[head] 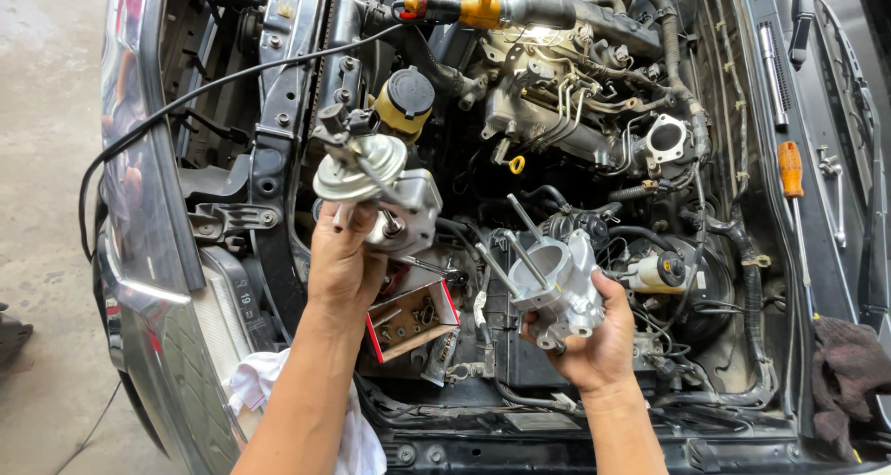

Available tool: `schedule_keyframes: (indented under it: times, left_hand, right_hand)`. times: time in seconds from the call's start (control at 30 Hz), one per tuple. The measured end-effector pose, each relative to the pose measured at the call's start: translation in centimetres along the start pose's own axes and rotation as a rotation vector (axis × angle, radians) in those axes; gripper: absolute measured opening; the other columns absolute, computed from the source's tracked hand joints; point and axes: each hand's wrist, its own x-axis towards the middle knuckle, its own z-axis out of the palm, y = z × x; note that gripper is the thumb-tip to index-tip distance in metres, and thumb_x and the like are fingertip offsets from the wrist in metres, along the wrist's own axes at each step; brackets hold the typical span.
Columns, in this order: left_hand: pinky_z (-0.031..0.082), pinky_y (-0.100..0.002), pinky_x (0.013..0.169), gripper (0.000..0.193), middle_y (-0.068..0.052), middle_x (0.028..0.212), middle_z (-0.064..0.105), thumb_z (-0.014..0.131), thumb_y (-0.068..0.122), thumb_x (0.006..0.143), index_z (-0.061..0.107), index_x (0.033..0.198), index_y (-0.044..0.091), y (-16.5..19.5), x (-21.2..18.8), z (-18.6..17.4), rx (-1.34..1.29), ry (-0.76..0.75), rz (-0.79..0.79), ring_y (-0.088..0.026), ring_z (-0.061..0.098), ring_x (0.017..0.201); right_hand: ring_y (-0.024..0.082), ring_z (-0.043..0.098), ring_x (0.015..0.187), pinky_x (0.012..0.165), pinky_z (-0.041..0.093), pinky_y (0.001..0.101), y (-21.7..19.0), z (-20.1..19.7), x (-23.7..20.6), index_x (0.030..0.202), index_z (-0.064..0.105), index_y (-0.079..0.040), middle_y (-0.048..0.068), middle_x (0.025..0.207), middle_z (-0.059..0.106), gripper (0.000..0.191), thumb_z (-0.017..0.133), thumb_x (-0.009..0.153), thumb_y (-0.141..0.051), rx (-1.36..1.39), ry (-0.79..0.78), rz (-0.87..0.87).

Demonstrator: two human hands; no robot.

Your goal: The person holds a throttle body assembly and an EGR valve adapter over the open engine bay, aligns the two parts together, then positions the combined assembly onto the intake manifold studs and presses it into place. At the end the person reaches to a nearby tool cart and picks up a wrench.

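Both parts are out of the open engine bay (594,113) and held up over it. The left hand (342,263) is closed around the lower stem of a grey cast-metal valve with a round, domed diaphragm cap (371,187), lifting it clear. The right hand (599,340) cups from below a pale cast-aluminium throttle body with a round bore and long bare studs (552,285), fingers wrapped round its base. Just below and between the hands, a small red-edged cardboard box of loose bolts (413,319) sits in the bay. Beyond the right hand, a round open port on the engine (666,139) stands uncovered, so refitting looks to be outstanding. An orange-handled screwdriver (790,169) lies well off to the right of that hand.
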Motion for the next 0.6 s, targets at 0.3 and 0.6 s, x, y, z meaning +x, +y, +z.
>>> schedule_keyframes:
  times: [0.3, 0.6]
  left_hand:
    - [0.065, -0.049, 0.087, 0.042, -0.012, 0.117, 0.072, 0.053, 0.022, 0.089, 0.060, 0.127, 0.005, 1.6, 0.8, 1.5, -0.181, 0.156, -0.246, -0.027, 0.072, 0.106]
    - [0.062, -0.045, 0.088, 0.031, -0.009, 0.119, 0.069, 0.042, 0.024, 0.107, 0.058, 0.126, 0.007, 1.4, 1.2, 2.0, 0.071, 0.032, -0.241, -0.021, 0.071, 0.103]
  right_hand:
    - [0.031, 0.066, 0.088, 0.068, 0.056, 0.0484, 0.3, 0.8, 0.3, 0.129, 0.062, -0.007, 0.015, 0.109, 0.068, 0.063, 0.054, 0.089, -0.054, -0.044, -0.063, -0.020]
    - [0.033, 0.067, 0.102, 0.079, 0.056, 0.0527, 0.0, 0.9, 0.4, 0.135, 0.057, -0.005, 0.014, 0.116, 0.068, 0.065, 0.054, 0.086, -0.048, -0.111, -0.051, -0.098]
